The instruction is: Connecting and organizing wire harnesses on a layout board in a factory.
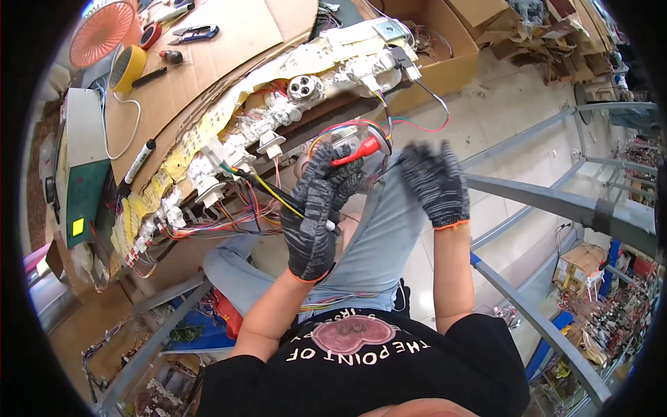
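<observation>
Cardboard (233, 31) covers the bench at upper left, with a fan (104, 33), snips (198, 33) and a marker (141, 163) about it; metal rails (563, 201) stand to the right. Along the bench's near edge runs a taped strip bearing white connectors, a round connector (303, 87) among them, with wires (340, 128) looping off it toward the person's lap.

Gloved, the left hand (316, 201) is closed on a red part (358, 150), which sits at its fingertips beside the wire loop, above the lap. A yellow wire (278, 197) runs across to the same hand. The right hand (436, 182) is apart from it, fingers loose and blurred, seemingly holding nothing.

The step in hand looks like handling the loose wires with the red part. The next move seems to call for a steady left grip and slack in the loop.
</observation>
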Demonstrator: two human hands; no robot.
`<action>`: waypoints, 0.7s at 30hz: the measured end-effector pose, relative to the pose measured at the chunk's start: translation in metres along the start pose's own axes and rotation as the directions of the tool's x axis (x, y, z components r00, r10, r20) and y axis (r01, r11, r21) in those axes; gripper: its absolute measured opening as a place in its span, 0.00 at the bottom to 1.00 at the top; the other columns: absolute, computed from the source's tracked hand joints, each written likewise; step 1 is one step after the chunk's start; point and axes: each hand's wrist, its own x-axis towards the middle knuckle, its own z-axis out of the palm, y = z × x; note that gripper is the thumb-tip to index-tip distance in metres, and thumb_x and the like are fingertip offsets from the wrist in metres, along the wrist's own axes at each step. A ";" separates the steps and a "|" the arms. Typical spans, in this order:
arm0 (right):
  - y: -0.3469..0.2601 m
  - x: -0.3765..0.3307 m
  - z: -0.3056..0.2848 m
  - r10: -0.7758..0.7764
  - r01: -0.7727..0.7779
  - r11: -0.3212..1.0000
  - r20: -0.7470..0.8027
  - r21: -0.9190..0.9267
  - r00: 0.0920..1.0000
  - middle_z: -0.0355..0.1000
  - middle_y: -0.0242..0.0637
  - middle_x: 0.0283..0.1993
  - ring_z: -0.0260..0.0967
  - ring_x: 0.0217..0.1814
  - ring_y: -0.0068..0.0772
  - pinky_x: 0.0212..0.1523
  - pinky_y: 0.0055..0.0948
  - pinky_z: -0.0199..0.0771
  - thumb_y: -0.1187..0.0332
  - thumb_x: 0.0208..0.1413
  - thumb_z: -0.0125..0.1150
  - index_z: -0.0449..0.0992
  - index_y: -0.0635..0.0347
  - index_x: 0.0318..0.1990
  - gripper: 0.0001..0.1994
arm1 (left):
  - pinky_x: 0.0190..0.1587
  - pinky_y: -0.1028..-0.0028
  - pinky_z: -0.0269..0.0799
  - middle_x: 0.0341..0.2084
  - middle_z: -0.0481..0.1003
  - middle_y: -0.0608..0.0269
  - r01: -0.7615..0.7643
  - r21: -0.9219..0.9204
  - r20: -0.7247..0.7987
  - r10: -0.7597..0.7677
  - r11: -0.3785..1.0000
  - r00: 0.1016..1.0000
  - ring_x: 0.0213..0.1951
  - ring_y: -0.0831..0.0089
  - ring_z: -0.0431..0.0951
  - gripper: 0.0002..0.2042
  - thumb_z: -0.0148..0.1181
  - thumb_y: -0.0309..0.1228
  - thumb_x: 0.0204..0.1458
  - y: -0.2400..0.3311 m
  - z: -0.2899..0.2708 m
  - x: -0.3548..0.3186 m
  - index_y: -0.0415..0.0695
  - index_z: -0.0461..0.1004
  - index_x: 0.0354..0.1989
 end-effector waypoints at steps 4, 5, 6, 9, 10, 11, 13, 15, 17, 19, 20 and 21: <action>0.033 -0.004 0.008 0.407 -0.408 0.913 0.041 0.030 0.913 0.64 0.52 0.50 0.63 0.51 0.51 0.55 0.48 0.59 0.54 0.53 0.52 0.65 0.68 0.45 0.24 | 0.54 0.66 0.65 0.51 0.64 0.50 0.036 -0.007 0.062 -0.035 0.999 0.997 0.51 0.61 0.68 0.19 0.41 0.31 0.58 0.011 0.005 0.004 0.37 0.57 0.57; 0.039 0.002 0.005 0.501 -0.509 0.857 0.110 0.074 0.859 0.62 0.53 0.52 0.62 0.52 0.52 0.56 0.49 0.58 0.53 0.52 0.52 0.64 0.68 0.47 0.25 | 0.54 0.66 0.65 0.51 0.64 0.50 0.063 0.002 0.032 -0.063 0.998 0.997 0.51 0.61 0.68 0.19 0.41 0.31 0.58 0.012 0.005 0.004 0.37 0.57 0.57; 0.041 0.012 -0.001 0.493 -0.503 0.861 0.115 0.079 0.862 0.62 0.53 0.52 0.62 0.52 0.52 0.56 0.49 0.58 0.53 0.52 0.52 0.64 0.68 0.47 0.25 | 0.54 0.66 0.65 0.51 0.64 0.50 0.094 0.009 0.003 -0.094 0.996 0.996 0.51 0.61 0.68 0.19 0.41 0.30 0.58 0.013 0.007 0.005 0.36 0.57 0.57; 0.052 0.047 -0.012 0.300 -0.236 0.939 0.255 -0.252 0.919 0.62 0.51 0.53 0.63 0.51 0.49 0.51 0.45 0.63 0.52 0.54 0.49 0.62 0.67 0.52 0.27 | 0.55 0.67 0.64 0.51 0.64 0.49 0.115 -0.020 0.037 -0.114 0.993 0.993 0.51 0.61 0.68 0.19 0.41 0.30 0.58 0.014 0.003 0.005 0.36 0.57 0.57; 0.052 0.041 -0.001 0.308 -0.245 0.937 0.261 -0.250 0.915 0.62 0.51 0.53 0.63 0.51 0.49 0.51 0.45 0.63 0.52 0.54 0.49 0.62 0.67 0.52 0.27 | 0.55 0.67 0.64 0.51 0.64 0.49 0.108 -0.012 0.032 -0.108 0.994 0.994 0.51 0.61 0.68 0.19 0.41 0.30 0.58 0.017 0.001 0.006 0.36 0.57 0.57; 0.046 0.030 0.010 0.329 -0.263 0.929 0.257 -0.259 0.909 0.65 0.49 0.51 0.65 0.49 0.47 0.50 0.42 0.65 0.51 0.55 0.48 0.63 0.68 0.52 0.27 | 0.55 0.67 0.64 0.51 0.64 0.49 0.113 0.001 0.032 -0.113 0.994 0.993 0.51 0.61 0.68 0.19 0.41 0.30 0.58 0.019 -0.002 0.006 0.35 0.57 0.57; 0.041 0.014 0.018 0.295 -0.218 0.924 0.225 -0.313 0.929 0.70 0.46 0.44 0.69 0.45 0.41 0.45 0.36 0.70 0.52 0.57 0.45 0.66 0.67 0.49 0.24 | 0.55 0.67 0.64 0.51 0.64 0.49 0.123 0.011 0.043 -0.123 0.992 0.991 0.50 0.61 0.68 0.20 0.42 0.30 0.58 0.018 0.000 0.007 0.35 0.57 0.57; 0.039 -0.004 0.020 0.143 -0.029 0.909 0.247 -0.416 0.958 0.70 0.47 0.45 0.69 0.45 0.41 0.46 0.36 0.70 0.54 0.58 0.45 0.66 0.68 0.49 0.23 | 0.52 0.69 0.67 0.50 0.65 0.50 0.091 0.055 0.036 -0.093 0.994 0.995 0.49 0.65 0.70 0.19 0.42 0.30 0.58 0.013 0.000 0.006 0.34 0.58 0.56; 0.031 -0.007 0.018 -0.071 0.224 0.678 0.241 -0.700 0.968 0.68 0.40 0.49 0.65 0.51 0.31 0.46 0.26 0.68 0.67 0.59 0.40 0.61 0.64 0.55 0.18 | 0.52 0.69 0.67 0.50 0.66 0.51 0.073 0.135 0.031 -0.078 0.988 0.996 0.49 0.65 0.70 0.19 0.42 0.30 0.58 0.009 -0.003 0.006 0.34 0.58 0.56; 0.025 -0.008 0.017 -0.191 0.305 0.815 0.267 -0.493 0.944 0.67 0.39 0.50 0.65 0.51 0.31 0.48 0.28 0.67 0.67 0.58 0.41 0.62 0.62 0.54 0.17 | 0.52 0.69 0.67 0.50 0.66 0.52 0.048 0.202 0.023 -0.054 0.978 0.998 0.49 0.65 0.70 0.18 0.41 0.28 0.58 0.004 -0.007 0.007 0.33 0.58 0.55; 0.022 -0.010 0.018 -0.308 0.375 0.891 0.265 -0.257 0.914 0.67 0.38 0.51 0.65 0.52 0.31 0.50 0.29 0.66 0.68 0.58 0.42 0.63 0.60 0.54 0.17 | 0.52 0.69 0.67 0.50 0.66 0.52 0.050 0.203 0.027 -0.057 0.978 0.998 0.49 0.65 0.70 0.18 0.41 0.28 0.58 0.002 -0.009 0.007 0.33 0.58 0.55; 0.015 -0.016 0.027 -0.306 0.338 0.938 0.262 -0.083 0.915 0.66 0.36 0.52 0.66 0.51 0.32 0.52 0.33 0.64 0.66 0.58 0.43 0.65 0.58 0.52 0.16 | 0.52 0.69 0.67 0.50 0.65 0.52 0.041 0.177 -0.012 -0.039 0.983 0.999 0.49 0.64 0.70 0.18 0.41 0.28 0.58 -0.001 -0.010 0.007 0.33 0.58 0.55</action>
